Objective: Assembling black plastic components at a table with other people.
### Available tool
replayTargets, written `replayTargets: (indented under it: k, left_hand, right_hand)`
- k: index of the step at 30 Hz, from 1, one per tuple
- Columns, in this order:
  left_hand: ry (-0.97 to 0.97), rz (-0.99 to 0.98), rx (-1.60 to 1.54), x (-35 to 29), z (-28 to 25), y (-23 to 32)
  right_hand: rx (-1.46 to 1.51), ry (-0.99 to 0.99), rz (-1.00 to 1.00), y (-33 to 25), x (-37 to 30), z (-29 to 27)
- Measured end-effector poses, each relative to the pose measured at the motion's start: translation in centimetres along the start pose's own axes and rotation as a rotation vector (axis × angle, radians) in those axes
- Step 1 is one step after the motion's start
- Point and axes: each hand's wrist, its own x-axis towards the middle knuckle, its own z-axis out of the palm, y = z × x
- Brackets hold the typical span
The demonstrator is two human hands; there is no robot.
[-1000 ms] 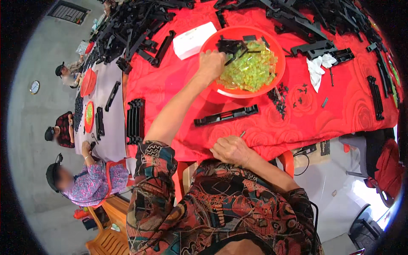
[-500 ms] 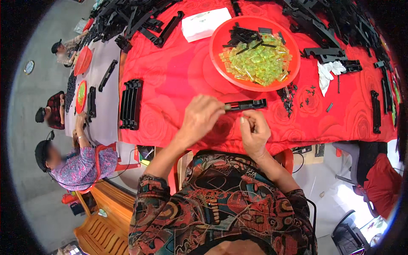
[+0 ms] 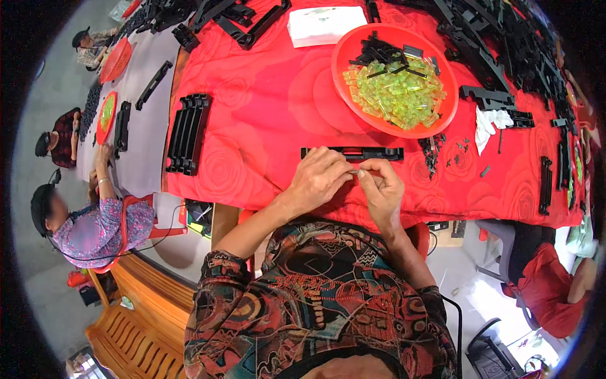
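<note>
My left hand [image 3: 322, 179] and my right hand [image 3: 381, 183] meet over the near part of the red-covered table. Both have their fingertips pinched together around a small piece, too small and hidden to name. Just beyond them a long black plastic housing [image 3: 379, 153] lies flat, its left part partly covered by my left hand. Farther off, a red basin [image 3: 447, 120] holds many small yellow-green clear pieces [image 3: 391, 95] with thin black strips [image 3: 379, 49] on top.
Several finished-looking black housings [image 3: 188, 136] stand side by side at the left. Small black bits [image 3: 432, 151] lie right of the basin, near a white glove [image 3: 489, 126]. A white tissue pack [image 3: 328, 26] sits at the back. Black parts [image 3: 473, 50] pile up at the far right. People sit at the left table.
My hands have come together at the fingertips, and my left hand has moved off the housing's middle toward me. The whole view has shifted slightly.
</note>
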Motion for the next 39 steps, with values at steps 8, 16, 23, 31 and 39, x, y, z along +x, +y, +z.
replayTargets:
  k: [8, 16, 23, 31, 39]
  left_hand:
    - [-0.130, -0.145, 0.250, -0.1, -0.7, -2.3]
    - [-0.170, -0.177, 0.086, -1.0, 0.8, -1.5]
    - [-0.123, -0.189, 0.043, -1.0, 1.0, -1.5]
    - [-0.033, 0.039, 0.141, -1.4, 1.5, -1.7]
    - [-0.070, 0.078, 0.288, -1.4, 2.1, -1.6]
  right_hand:
    - [-0.298, 0.283, -0.135, -1.0, 1.6, -1.1]
    - [-0.800, 0.196, -0.396, -0.6, 1.8, -1.0]
    - [-0.864, 0.206, -0.383, 0.0, 1.7, -0.5]
    - [-0.960, 0.242, -0.429, 1.2, 1.7, -0.3]
    - [-1.032, 0.156, -0.405, 0.6, 1.6, -0.5]
